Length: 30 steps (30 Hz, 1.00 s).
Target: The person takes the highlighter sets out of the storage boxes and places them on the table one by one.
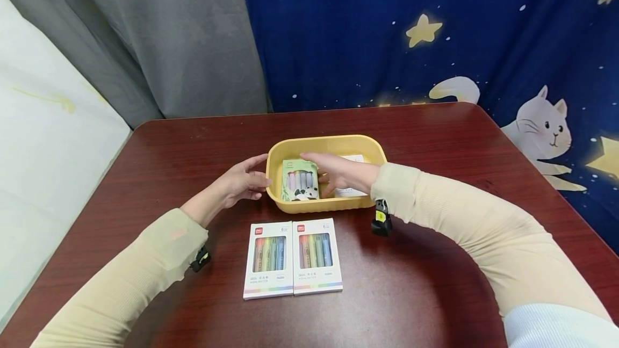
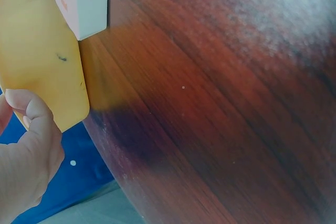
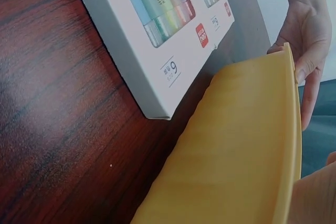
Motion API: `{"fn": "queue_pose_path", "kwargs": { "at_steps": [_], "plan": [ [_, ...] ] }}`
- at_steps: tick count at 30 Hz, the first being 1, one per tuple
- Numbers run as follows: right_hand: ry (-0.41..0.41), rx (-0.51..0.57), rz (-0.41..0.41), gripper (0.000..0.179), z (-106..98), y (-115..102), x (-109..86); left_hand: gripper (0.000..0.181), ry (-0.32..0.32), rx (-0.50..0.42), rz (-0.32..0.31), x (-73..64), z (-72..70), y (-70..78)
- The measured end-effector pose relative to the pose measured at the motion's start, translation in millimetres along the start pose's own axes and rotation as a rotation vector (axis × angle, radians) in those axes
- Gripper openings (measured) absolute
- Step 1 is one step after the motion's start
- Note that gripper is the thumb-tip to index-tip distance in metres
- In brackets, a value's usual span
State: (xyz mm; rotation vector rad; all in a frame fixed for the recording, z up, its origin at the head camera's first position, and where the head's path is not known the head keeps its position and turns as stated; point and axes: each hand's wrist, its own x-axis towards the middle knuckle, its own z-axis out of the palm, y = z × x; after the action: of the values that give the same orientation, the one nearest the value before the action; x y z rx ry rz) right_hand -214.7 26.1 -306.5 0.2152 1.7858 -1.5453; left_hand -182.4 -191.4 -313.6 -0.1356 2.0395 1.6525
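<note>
Your left hand (image 1: 242, 181) touches the left end of the yellow basket (image 1: 309, 207), which sits midway between the left and right edges of the table (image 1: 416, 294), nearer its far edge; thumb and index finger lie apart at the rim, though you can't fairly tell whether they pinch it. In front, the left highlighter box (image 1: 268, 259) and right highlighter box (image 1: 317, 256) lie side by side. Inside the basket are the green panda box (image 1: 300, 179), your right hand (image 1: 340, 172) at its right side with fingers apart, clamped on nothing visible, and a partly hidden white box (image 1: 350, 192). Drop that wrist and its black device (image 1: 381, 224) could knock the rim; a careless lift might snag the panda box. The surface is glossy, red-brown; beyond its edges hang a white sheet (image 1: 53, 149), grey curtain (image 1: 193, 36) and starry blue curtain (image 1: 367, 42).
</note>
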Motion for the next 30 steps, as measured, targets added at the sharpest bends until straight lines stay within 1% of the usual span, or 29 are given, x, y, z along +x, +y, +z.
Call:
{"fn": "queue_pose_path", "kwargs": {
  "at_steps": [6, 15, 23, 27, 30],
  "plan": [
    [-0.005, 0.0, 0.0, 0.063, 1.5, -0.2, 0.6, 0.075, -0.004, 0.0, 0.001, 0.0, 0.2, 0.0],
    [-0.035, -0.039, -0.046, 0.058, 3.5, -5.6, -8.4, 0.076, -0.001, 0.007, 0.001, 0.8, -0.9, 1.1],
    [0.043, 0.001, -0.047, 0.058, 3.5, -6.6, -5.6, 0.076, -0.002, -0.001, 0.006, 1.3, -0.8, -0.3],
    [0.065, -0.025, -0.057, 0.05, 4.7, -5.5, 0.3, 0.075, 0.0, -0.008, 0.01, 1.1, -0.2, -0.8],
    [0.056, -0.044, -0.067, 0.045, 3.3, -3.2, 7.7, 0.076, -0.002, -0.013, 0.01, 1.1, 0.1, -1.1]
  ]
}}
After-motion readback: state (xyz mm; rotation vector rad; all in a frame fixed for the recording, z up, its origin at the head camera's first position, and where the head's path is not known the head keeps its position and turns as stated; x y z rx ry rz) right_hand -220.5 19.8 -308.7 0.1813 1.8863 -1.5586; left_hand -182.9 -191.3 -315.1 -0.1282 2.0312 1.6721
